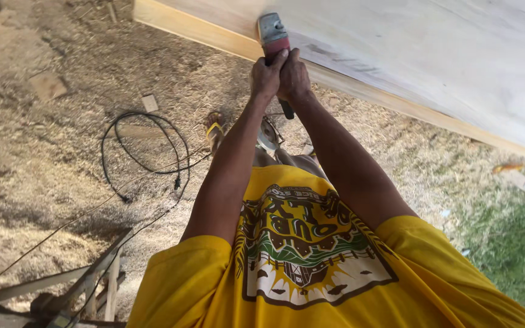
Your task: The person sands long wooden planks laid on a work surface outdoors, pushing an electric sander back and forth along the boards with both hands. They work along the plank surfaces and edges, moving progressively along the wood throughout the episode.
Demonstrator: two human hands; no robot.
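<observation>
Both my hands grip a red and grey power tool [273,36] that looks like a grinder or sander. My left hand [266,76] and my right hand [294,76] wrap side by side around its body. Its grey head presses against the edge of a large pale wooden panel [432,54] that fills the upper right. A lighter wood strip [214,35] runs along the panel's lower edge. The tool's disc is hidden behind its head.
A black power cable [147,146] lies coiled on the sawdust-covered ground at the left. My sandalled feet [215,129] stand below the panel. A wooden frame [101,273] sits at the lower left. Wood scraps [521,180] and grass [518,243] lie at the right.
</observation>
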